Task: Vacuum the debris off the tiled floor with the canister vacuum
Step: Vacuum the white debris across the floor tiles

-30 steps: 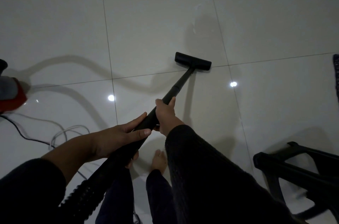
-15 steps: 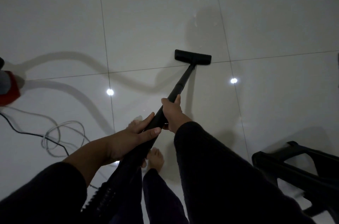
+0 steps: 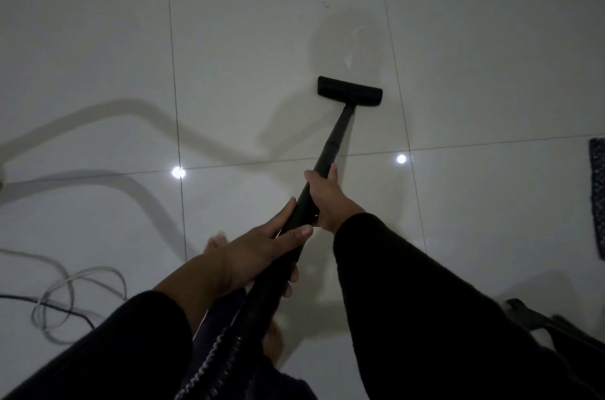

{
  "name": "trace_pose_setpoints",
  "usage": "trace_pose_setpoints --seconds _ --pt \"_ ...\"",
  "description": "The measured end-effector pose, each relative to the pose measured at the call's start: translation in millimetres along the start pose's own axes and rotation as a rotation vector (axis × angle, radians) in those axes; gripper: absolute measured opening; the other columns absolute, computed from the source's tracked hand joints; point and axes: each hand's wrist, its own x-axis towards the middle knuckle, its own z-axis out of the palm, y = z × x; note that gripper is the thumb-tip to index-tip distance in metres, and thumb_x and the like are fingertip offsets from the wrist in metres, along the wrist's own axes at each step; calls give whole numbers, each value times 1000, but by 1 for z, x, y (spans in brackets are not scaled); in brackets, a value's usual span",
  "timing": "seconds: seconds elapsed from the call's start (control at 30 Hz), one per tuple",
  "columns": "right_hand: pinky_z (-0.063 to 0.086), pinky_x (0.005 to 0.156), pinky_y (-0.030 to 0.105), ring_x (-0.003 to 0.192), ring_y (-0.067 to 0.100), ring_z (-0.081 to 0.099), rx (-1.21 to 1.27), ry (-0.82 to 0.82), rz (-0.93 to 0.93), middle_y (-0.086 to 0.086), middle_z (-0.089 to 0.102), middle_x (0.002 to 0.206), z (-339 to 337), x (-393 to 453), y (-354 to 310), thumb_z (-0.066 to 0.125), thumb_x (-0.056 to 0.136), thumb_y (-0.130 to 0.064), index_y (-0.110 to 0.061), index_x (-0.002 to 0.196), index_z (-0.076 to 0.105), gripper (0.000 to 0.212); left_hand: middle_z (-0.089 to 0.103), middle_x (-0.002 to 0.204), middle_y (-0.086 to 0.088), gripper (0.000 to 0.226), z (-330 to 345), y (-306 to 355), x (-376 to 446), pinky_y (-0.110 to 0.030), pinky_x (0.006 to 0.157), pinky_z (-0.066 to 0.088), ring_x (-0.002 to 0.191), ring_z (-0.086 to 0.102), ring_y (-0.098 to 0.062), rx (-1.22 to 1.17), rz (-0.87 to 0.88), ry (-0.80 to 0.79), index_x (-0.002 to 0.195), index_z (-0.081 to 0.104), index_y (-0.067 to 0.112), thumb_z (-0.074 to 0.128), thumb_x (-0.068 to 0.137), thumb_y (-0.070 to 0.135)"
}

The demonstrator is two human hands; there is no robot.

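A black vacuum wand (image 3: pixel 337 134) slants from my hands to its flat floor head (image 3: pixel 349 91), which rests on the glossy white tiled floor (image 3: pixel 255 39). My right hand (image 3: pixel 327 196) grips the wand higher up; my left hand (image 3: pixel 262 252) is closed around it where the ribbed hose (image 3: pixel 226 344) begins. Small pale debris bits (image 3: pixel 347 60) lie just beyond the head, with more specks (image 3: pixel 325 2) farther away. The canister is out of frame to the left.
A looped white and black cord (image 3: pixel 68 295) lies on the floor at lower left. A dark mat (image 3: pixel 598 196) sits at the right edge, and a black stool frame (image 3: pixel 556 327) stands at lower right. My bare feet (image 3: pixel 214 244) are under the hose.
The floor head has slid forward past the tile joint toward the debris. I have stepped forward; the red canister has left the frame at the left, and the stool has dropped lower right.
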Motion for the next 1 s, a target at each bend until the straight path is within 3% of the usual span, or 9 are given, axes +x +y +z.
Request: trace_pose_setpoints --seconds 0.1,0.23,0.3,0.4,0.5,0.63,0.8,1.0 --pt "49 77 42 81 19 52 29 36 -7 0 46 96 0 13 -31 46 99 -29 -47 150 2 70 59 75 -11 88 -14 28 17 -28 53 52 51 62 -16 -38 -3 -12 144 4 51 56 72 52" --pt "47 68 37 85 23 53 37 59 -16 6 46 119 -3 19 -65 46 100 -27 -43 151 1 70 55 84 -14 86 -25 59 32 -29 55 53 55 62 -15 -73 -1 -54 145 6 49 58 77 48" --pt "47 65 36 81 21 51 27 68 -25 5 43 115 -4 24 -82 46 100 -26 -41 152 2 70 55 86 -14 78 -31 75 40 -26 54 53 53 62 -13 -64 10 -59 146 4 47 55 86 42" --pt "46 75 40 81 21 51 5 69 -42 3 43 107 -4 36 -109 46 100 -25 -39 152 2 70 55 92 -11 74 -39 99 51 -23 51 53 52 62 -10 -76 28 -48 146 4 46 52 90 40" --pt "47 80 43 79 19 52 -20 50 -52 3 45 103 -2 52 -140 47 99 -27 -41 152 2 70 53 84 -15 74 -47 125 63 -22 47 52 46 61 -10 -139 44 -34 147 4 44 51 90 35" --pt "48 82 44 82 21 51 -61 -5 -70 2 45 106 5 71 -186 47 100 -28 -43 151 0 71 56 93 -11 92 -62 158 85 -23 52 53 55 63 -10 -134 76 29 147 4 44 56 71 49" --pt "48 78 43 81 17 52 -127 -71 -99 0 44 111 10 92 -247 47 99 -30 -43 152 0 72 64 69 -10 93 -79 200 108 -37 64 54 58 63 -24 -152 99 98 142 5 54 59 67 58" --pt "49 81 46 95 24 52 -154 -124 -90 0 43 115 20 110 -305 48 99 -30 -46 151 -1 73 64 74 -11 90 -97 251 122 -24 54 52 55 63 -15 -129 119 152 145 0 48 52 72 55"
